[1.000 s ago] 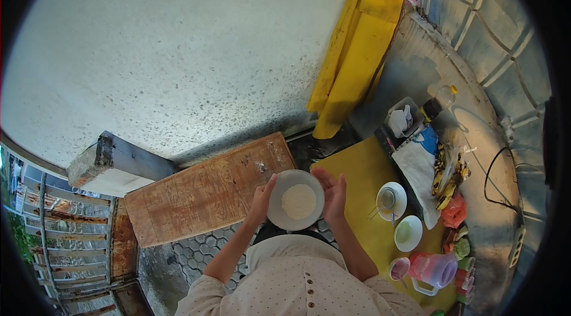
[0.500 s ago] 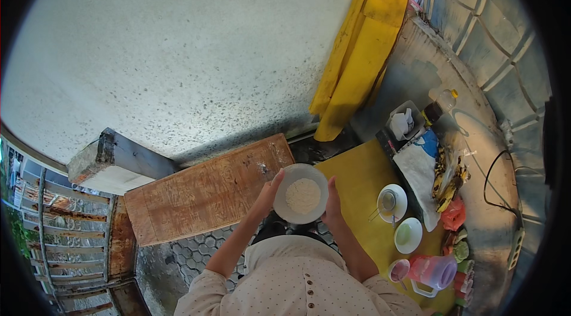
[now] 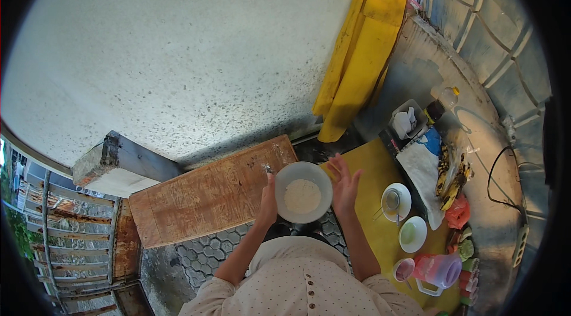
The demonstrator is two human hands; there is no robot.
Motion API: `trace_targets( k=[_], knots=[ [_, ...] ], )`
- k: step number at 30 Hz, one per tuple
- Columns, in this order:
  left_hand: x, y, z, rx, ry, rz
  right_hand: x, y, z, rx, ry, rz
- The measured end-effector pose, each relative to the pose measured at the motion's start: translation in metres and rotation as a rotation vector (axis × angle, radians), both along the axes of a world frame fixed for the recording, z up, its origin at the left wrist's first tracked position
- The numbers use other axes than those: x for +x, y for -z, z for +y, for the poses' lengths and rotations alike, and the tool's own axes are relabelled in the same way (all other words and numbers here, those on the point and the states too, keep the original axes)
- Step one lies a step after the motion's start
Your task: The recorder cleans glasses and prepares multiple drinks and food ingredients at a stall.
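Observation:
In front of my body hangs a pale translucent bowl [image 3: 325, 197] with white flour [image 3: 302, 196] spread over its bottom. Its left rim is gripped by my left hand [image 3: 269, 200]. On the other side, my right hand [image 3: 344, 188] is raised beside the bowl, fingers spread and holding nothing. A wooden board or bench [image 3: 208, 194] lies just beyond my left hand. To the right stands a table with a yellow cover [image 3: 363, 179].
The yellow table carries a white bowl with a strainer [image 3: 391, 199], a bowl of pale green contents [image 3: 409, 234], a small pink cup [image 3: 404, 268], a pink pitcher [image 3: 437, 271], bananas [image 3: 455, 180] and a bottle [image 3: 443, 104]. A concrete block [image 3: 122, 167] stands at the left wall.
My right hand has let go of the bowl's right side and opened its fingers beside it. The bowl stays in my left hand, shifted slightly right.

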State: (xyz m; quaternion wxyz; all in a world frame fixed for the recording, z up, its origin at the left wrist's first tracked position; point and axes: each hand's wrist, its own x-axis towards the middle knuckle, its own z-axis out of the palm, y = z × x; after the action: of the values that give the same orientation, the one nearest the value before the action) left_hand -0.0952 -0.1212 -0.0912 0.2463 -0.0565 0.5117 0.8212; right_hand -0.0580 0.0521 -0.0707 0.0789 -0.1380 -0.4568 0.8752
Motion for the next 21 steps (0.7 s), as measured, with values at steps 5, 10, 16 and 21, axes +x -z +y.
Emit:
trace_targets(
  k=[5,10,16,21],
  knots=[
    [-0.003,-0.014,-0.007,-0.069,-0.051,-0.064,-0.007,-0.015,0.010,-0.063,-0.086,0.074],
    [0.004,-0.023,0.002,-0.109,-0.009,-0.085,0.005,-0.012,-0.016,-0.171,-0.297,0.087],
    [-0.002,0.000,-0.001,-0.246,-0.043,0.026,0.000,-0.023,-0.013,-0.025,-0.188,0.109],
    [-0.006,-0.015,-0.008,-0.156,0.030,-0.055,-0.004,-0.017,0.006,-0.067,-0.100,-0.022]
  ],
)
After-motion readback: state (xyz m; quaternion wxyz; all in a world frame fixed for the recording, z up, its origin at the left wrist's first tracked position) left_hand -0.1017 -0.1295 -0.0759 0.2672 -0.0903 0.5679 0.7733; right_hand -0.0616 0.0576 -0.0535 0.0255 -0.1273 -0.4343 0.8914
